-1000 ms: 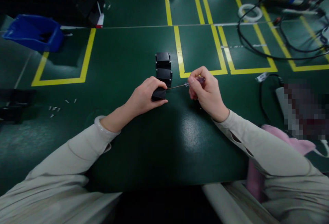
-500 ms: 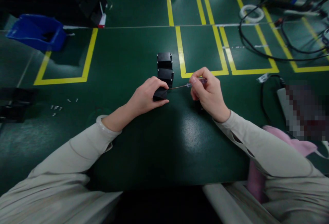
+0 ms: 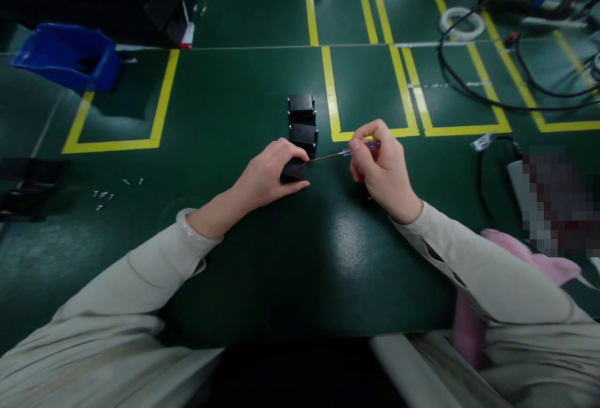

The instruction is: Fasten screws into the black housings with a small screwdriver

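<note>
A block [image 3: 293, 170] is held on the surface [image 3: 262, 270], near the middle of the view. It is clamped by the fingers of the left hand [image 3: 269, 174], with the thumb on its six o'clock side and a fingertip on its twelve o'clock side. By this grip its three o'clock end is left exposed, and slipping is probably prevented.

A screwdriver [image 3: 345, 152] is gripped in the right hand [image 3: 382, 164], whose fingers are closed around the handle. The shaft is pointed towards nine o'clock, seemingly so that any push is taken by the left palm. The tip is set at the block's exposed end; whether it is seated there cannot be told, the contact being too small.

At twelve o'clock from the held block, a second block [image 3: 303, 134] and a third block [image 3: 300, 104] are lined up, probably to be kept within easy reach. Loose screws [image 3: 103, 194] are scattered well apart at nine o'clock, and a blue bin [image 3: 65, 58] is placed at ten, presumably for small parts.
</note>
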{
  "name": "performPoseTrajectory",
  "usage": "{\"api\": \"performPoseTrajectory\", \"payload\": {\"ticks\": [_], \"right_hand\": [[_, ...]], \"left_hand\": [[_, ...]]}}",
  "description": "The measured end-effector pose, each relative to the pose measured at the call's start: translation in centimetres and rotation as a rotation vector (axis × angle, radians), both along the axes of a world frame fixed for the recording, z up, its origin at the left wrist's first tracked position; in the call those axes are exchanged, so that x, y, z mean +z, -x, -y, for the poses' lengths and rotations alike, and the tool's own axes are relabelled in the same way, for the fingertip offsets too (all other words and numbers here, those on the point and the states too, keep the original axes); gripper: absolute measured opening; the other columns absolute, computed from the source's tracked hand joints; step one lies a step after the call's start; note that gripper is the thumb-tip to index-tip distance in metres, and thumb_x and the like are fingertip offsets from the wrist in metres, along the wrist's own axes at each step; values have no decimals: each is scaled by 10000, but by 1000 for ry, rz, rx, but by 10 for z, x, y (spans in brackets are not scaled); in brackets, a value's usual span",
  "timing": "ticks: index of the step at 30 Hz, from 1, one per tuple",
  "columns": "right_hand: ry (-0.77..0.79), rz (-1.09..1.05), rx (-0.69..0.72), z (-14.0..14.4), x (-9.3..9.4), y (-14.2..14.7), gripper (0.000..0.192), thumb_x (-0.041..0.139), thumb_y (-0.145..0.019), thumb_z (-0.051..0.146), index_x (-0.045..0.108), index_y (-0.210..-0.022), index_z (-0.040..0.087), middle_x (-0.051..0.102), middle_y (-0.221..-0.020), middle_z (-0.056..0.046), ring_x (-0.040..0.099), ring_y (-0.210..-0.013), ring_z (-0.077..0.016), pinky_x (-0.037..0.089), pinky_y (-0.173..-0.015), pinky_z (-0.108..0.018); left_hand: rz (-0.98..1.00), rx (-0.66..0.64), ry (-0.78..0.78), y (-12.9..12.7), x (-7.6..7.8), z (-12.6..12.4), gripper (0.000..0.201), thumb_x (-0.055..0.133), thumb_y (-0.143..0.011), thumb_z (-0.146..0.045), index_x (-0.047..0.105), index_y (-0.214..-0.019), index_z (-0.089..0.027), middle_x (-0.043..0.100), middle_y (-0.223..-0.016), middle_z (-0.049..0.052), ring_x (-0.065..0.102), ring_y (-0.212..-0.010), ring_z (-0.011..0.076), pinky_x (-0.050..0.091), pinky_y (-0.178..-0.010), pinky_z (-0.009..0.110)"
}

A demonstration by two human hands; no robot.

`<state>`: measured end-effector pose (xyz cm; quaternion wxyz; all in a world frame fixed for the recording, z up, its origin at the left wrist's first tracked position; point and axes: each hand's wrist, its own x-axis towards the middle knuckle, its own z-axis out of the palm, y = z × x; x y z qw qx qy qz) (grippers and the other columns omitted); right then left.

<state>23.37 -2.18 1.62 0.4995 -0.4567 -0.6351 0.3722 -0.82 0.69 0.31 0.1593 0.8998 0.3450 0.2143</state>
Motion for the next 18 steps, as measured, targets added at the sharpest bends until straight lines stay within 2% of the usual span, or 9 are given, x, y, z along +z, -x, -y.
{"api": "performPoseTrajectory", "payload": {"ticks": [5, 11, 18], "right_hand": [[9, -40, 4, -1, 0, 0, 224, 604, -974, 439, 475, -932, 261, 475, -600, 84, 461, -423, -79, 327, -400, -272], [8, -1, 2, 0, -1, 0, 225, 555, -1003, 434, 473, -887, 259, 438, -499, 98, 419, -391, -83, 299, -411, -274], [2, -27, 3, 0, 1, 0, 210, 591, -981, 431, 480, -923, 262, 474, -598, 80, 465, -430, -81, 332, -405, -275]], "left_hand": [[2, -1, 5, 0, 0, 0, 339, 723, -872, -301, 553, -1141, -185, 631, -1136, 82, 595, -1056, 236, 496, -922, 368], [19, -10, -7, 0, 0, 0, 345, 731, -868, -297, 555, -1141, -180, 632, -1137, 85, 599, -1054, 236, 501, -916, 369], [17, -10, -7, 0, 0, 0, 341, 724, -873, -300, 556, -1143, -179, 634, -1130, 88, 603, -1047, 239, 502, -906, 370]]}}
